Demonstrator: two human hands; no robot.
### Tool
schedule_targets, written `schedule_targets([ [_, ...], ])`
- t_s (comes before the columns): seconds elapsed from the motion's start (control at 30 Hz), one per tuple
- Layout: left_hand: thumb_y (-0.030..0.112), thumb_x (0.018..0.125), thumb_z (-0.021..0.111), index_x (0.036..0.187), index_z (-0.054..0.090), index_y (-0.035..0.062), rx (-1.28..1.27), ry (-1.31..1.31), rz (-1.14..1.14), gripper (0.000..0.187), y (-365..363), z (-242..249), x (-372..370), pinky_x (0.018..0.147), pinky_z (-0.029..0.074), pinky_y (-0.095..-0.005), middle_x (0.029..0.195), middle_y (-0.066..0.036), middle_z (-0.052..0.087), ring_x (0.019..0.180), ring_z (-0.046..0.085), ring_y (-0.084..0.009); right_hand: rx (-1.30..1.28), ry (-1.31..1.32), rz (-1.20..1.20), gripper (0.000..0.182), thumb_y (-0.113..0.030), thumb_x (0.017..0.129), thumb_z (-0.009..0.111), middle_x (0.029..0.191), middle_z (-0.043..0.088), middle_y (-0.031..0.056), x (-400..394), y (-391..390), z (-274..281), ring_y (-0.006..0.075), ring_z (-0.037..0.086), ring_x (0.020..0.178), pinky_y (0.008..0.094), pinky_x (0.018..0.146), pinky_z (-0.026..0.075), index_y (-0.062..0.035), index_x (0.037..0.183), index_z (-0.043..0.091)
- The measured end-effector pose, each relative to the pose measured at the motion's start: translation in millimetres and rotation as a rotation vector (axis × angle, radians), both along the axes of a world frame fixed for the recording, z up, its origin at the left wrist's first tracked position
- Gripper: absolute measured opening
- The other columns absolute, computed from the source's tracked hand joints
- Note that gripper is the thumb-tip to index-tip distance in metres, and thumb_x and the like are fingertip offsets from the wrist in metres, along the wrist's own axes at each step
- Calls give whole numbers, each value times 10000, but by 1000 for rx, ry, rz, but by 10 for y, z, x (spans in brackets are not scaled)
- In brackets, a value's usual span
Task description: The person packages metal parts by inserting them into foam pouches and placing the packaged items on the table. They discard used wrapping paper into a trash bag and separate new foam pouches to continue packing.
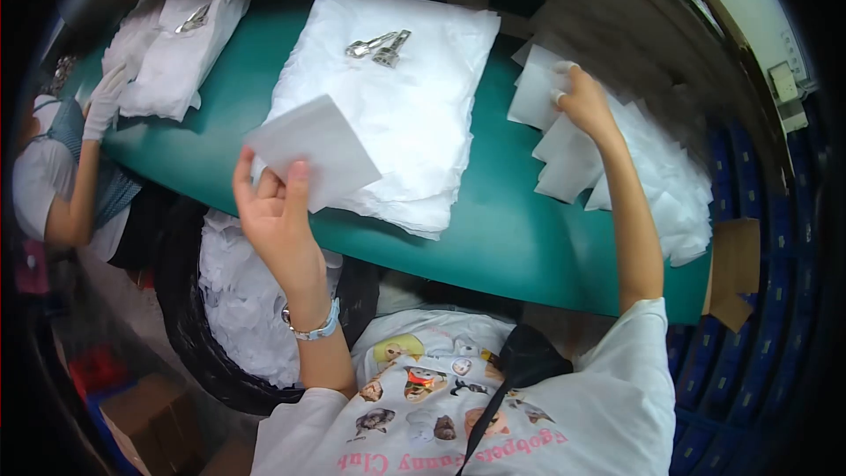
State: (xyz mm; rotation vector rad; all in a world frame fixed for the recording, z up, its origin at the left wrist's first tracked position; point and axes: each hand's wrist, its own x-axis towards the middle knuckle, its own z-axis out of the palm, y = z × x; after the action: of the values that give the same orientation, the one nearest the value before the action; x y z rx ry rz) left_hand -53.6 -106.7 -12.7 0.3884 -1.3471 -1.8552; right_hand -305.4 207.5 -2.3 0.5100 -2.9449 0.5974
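Holding one sheet (pixel 319 143), touching another sheet (pixel 532 97)

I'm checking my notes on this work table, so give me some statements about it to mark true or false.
1. The left hand holds up a white sheet. True.
2. The right hand is over the large middle stack. False: it is at the spread white sheets on the right.
3. Metal pieces lie on the middle stack. True.
4. The tabletop is red. False: it is green.
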Motion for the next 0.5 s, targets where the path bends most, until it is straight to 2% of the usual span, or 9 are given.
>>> schedule_targets([
  [0.03,46,965,630,1196,591,-51,-26,-25,-35,253,-18,-34,21,854,459,-226,1068,-74,645,941,586,-96,231,124,25,432,-22,850,640,1136,639,191,-41,-67,-34,337,650,917,371,898,518,38,1271,567],
  [0.13,100,973,645,1135,625,-47,-76,-134,-78,220,-27,-74,75,766,439,-196,961,-26,656,843,563,-59,206,739,137,409,-40,806,661,992,665,220,111,-310,-45,388,636,906,437,840,510,16,1208,614],
  [0.23,128,979,647,1051,658,-48,-121,-186,-85,190,5,-113,92,704,419,-182,904,3,655,783,531,-39,-151,612,328,319,-73,826,654,962,675,202,324,-791,195,355,640,906,417,820,509,6,1135,666],
  [0.33,98,954,676,966,675,-62,-126,-228,-93,161,19,-66,113,695,431,-191,897,2,651,774,527,-42,-325,181,330,258,-160,854,658,967,686,191,360,-1256,352,337,646,894,407,805,504,0,1051,705],
  [0.4,63,930,698,953,674,-67,-105,-200,-110,134,39,-19,138,709,450,-201,901,-11,657,780,544,-50,-313,170,396,290,-239,875,650,925,689,197,143,-1576,338,327,656,852,398,775,504,14,998,718],
  [0.47,14,896,719,943,666,-64,-91,-193,-118,106,32,2,167,740,467,-212,909,-17,653,797,563,-62,-364,64,425,365,-318,837,694,859,686,207,-174,-1852,167,319,658,790,406,720,504,25,958,723],
  [0.5,-10,879,730,937,663,-63,-86,-191,-117,104,11,13,182,756,475,-218,912,-21,651,805,573,-68,-191,-16,410,384,-331,832,712,891,696,200,-253,-1953,190,301,663,811,387,736,506,21,985,724],
])
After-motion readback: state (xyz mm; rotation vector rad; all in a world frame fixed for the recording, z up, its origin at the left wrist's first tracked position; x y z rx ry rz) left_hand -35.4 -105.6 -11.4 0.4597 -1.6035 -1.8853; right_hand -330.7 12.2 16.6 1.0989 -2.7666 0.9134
